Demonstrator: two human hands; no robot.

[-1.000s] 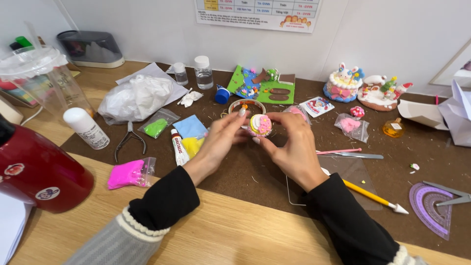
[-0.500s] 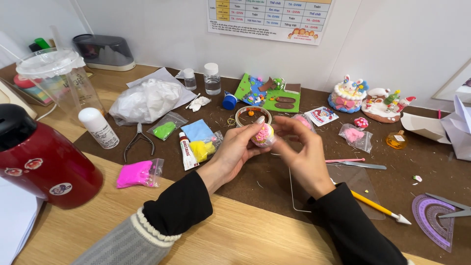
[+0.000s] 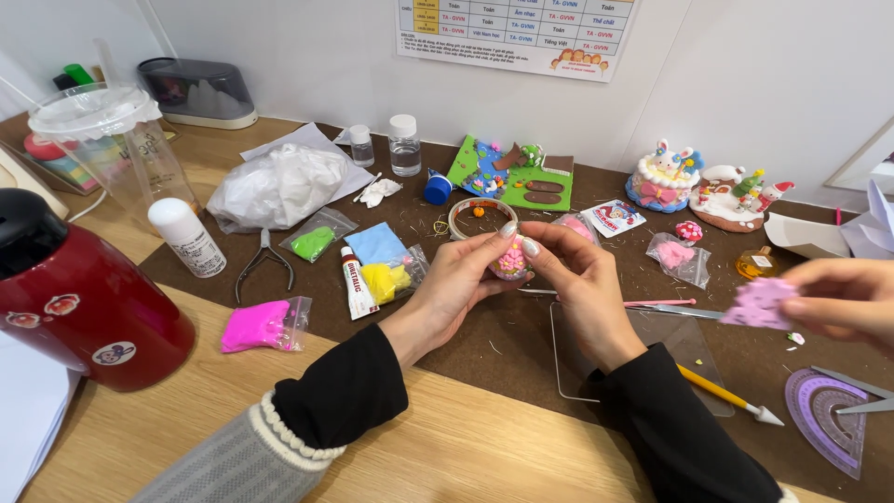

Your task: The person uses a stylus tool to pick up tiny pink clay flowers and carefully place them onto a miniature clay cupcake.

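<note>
We note a wooden table (image 3: 484, 447) carrying a dark brown work mat (image 3: 521, 335), on which most items lie. At the left edge stands a large red bottle with a black cap (image 3: 79, 298), and behind it a clear plastic cup with a lid (image 3: 112, 140). A crumpled white plastic bag (image 3: 279, 183) rests on the mat near the far left corner, and a green clay scene on a board (image 3: 512, 172) sits by the wall. To the right we record a small clay cake with bunny figures (image 3: 663, 177) and a second clay piece with tiny trees (image 3: 740, 197) just beside it. Our left hand (image 3: 461, 279) and right hand (image 3: 577, 279) meet over the middle of the mat, both closed with fingertips pinching one small pink clay ball with flower decoration (image 3: 510, 259), held above the mat just in front of a round clear tape ring (image 3: 480, 216). Near the left hand lie a pink clay bag (image 3: 261, 324), a yellow clay bag (image 3: 386, 278), a white glue tube (image 3: 356, 284) and small pliers (image 3: 264, 265). At the right edge another person's hand (image 3: 843, 298) grips a lilac clay piece (image 3: 759, 303).
</note>
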